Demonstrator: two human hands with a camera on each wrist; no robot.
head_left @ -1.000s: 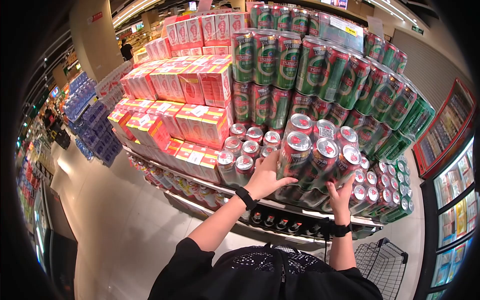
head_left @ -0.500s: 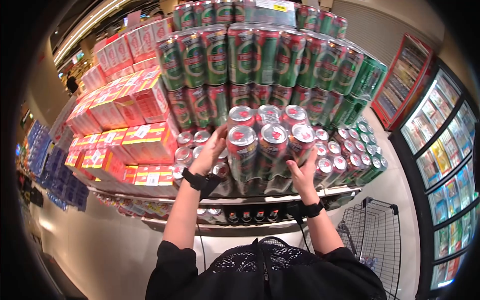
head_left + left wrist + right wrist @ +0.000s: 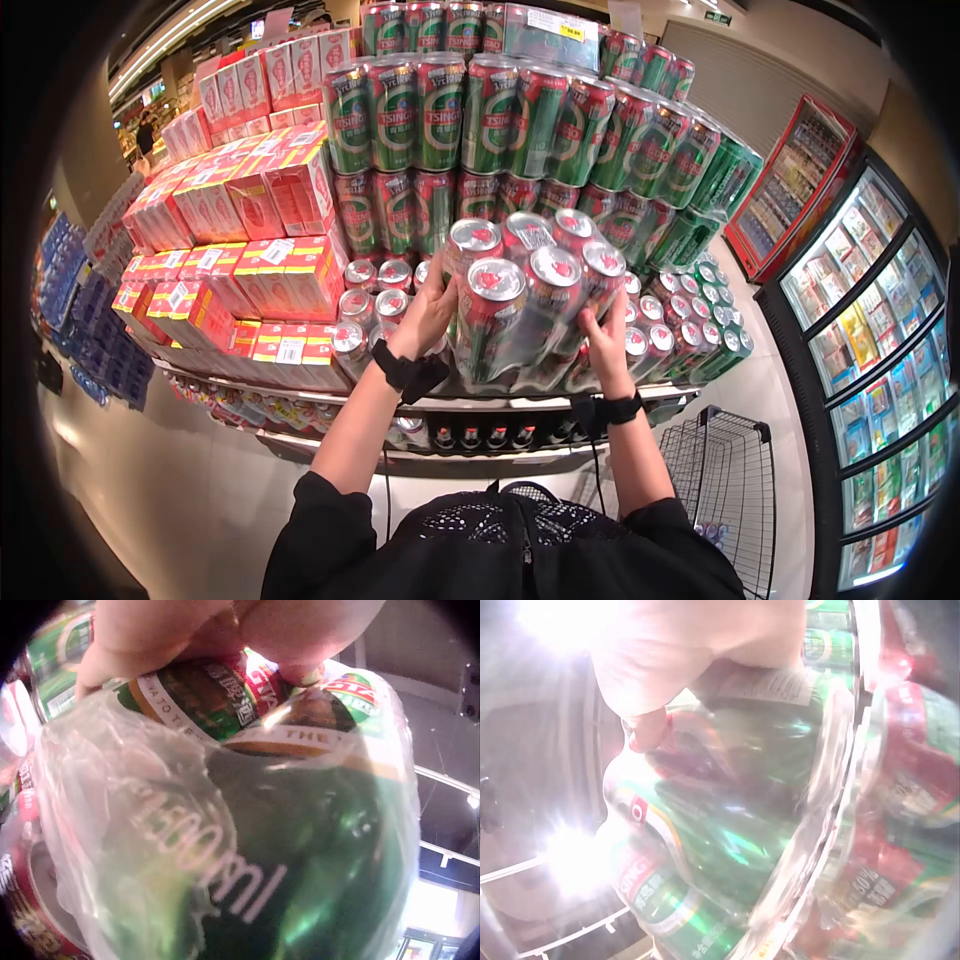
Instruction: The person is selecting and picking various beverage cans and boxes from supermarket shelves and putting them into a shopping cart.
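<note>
A shrink-wrapped pack of beer cans (image 3: 545,315), red and green with silver lids, is held between both hands in front of the stacked display. My left hand (image 3: 427,315) grips its left side and my right hand (image 3: 608,352) its right side, thumb toward the front. The pack tilts, its lids turned toward me. Close up in the left wrist view, clear film (image 3: 127,787) wraps a green can under the fingers. Over in the right wrist view, the hand presses the film around green cans (image 3: 735,825). The pack's underside is hidden.
Tall rows of similar cans (image 3: 510,120) rise behind the pack. Red and yellow drink cartons (image 3: 230,260) are stacked to the left, with more cans (image 3: 690,310) to the right. A wire shopping cart (image 3: 725,490) stands at lower right, near glass-door coolers (image 3: 870,390).
The head view has swung right. My left hand has shifted from the pack's front left to its left side. Over the last half second the pack has tilted, its left end now nearer me.
</note>
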